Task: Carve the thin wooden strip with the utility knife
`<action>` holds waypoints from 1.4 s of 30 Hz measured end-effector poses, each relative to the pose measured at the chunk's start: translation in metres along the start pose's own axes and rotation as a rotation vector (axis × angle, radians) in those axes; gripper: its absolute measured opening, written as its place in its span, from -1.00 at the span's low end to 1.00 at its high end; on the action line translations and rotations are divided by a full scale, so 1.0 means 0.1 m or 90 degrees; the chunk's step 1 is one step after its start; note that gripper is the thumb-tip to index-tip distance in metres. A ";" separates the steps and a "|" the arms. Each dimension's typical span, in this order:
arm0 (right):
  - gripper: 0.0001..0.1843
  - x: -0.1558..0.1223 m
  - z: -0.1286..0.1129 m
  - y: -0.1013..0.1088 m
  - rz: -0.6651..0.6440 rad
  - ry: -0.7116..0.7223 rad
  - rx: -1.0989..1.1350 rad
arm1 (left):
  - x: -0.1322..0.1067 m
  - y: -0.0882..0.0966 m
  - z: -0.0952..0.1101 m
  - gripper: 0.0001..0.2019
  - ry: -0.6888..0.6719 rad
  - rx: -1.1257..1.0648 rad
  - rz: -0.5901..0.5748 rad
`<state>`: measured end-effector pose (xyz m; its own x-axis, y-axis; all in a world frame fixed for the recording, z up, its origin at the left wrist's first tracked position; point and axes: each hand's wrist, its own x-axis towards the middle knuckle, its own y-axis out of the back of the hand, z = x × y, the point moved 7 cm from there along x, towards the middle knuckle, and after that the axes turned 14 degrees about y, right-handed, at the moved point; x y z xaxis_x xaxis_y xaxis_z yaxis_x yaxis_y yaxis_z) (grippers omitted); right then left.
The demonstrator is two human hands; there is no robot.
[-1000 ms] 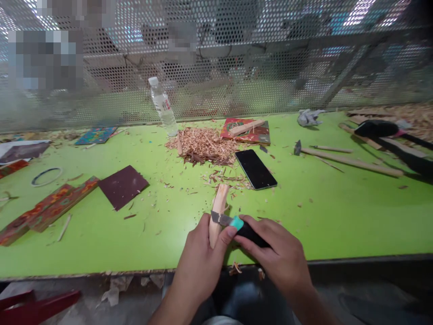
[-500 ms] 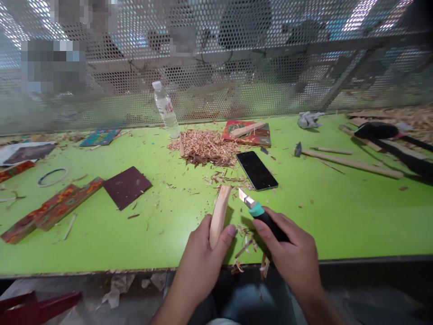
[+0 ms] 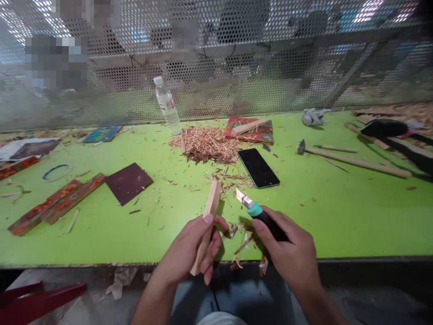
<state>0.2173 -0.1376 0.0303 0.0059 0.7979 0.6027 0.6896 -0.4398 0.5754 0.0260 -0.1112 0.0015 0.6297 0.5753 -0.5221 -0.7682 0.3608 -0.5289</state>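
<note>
Nearer than the phone [image 3: 259, 168] and to its left, the left hand [image 3: 189, 241] is grasping a wooden stick [image 3: 211, 201], thumb on top, fingers curling underneath. Before the phone, slightly rightward, the right hand [image 3: 293, 253] is clasping a knife [image 3: 254, 209], its blade [image 3: 240, 195] standing apart from the stick. For safe cutting, the left thumb should probably be sitting behind the blade. Beyond the phone, leftward, shavings [image 3: 209, 143] are lying heaped.

Bright lights [image 3: 368, 10] glare through the perforated screen [image 3: 264, 97], whose lower left looks blurred.
</note>
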 end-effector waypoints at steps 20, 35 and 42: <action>-0.62 0.05 -0.24 -0.16 -0.188 0.173 0.095 | -0.08 -0.02 0.00 -0.42 0.026 0.214 0.068; -0.65 -0.05 -0.11 -0.15 -0.114 0.112 0.025 | -0.05 -0.13 -0.02 -0.57 -0.035 0.286 0.148; -0.70 -0.02 -0.08 -0.08 -0.048 0.043 -0.016 | -0.06 -0.16 0.00 -0.55 -0.005 0.329 0.150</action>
<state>0.2061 -0.1384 0.0288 -0.0949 0.7996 0.5930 0.6683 -0.3903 0.6332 0.0344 -0.1204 0.0133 0.4347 0.6886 -0.5803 -0.8461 0.5330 -0.0014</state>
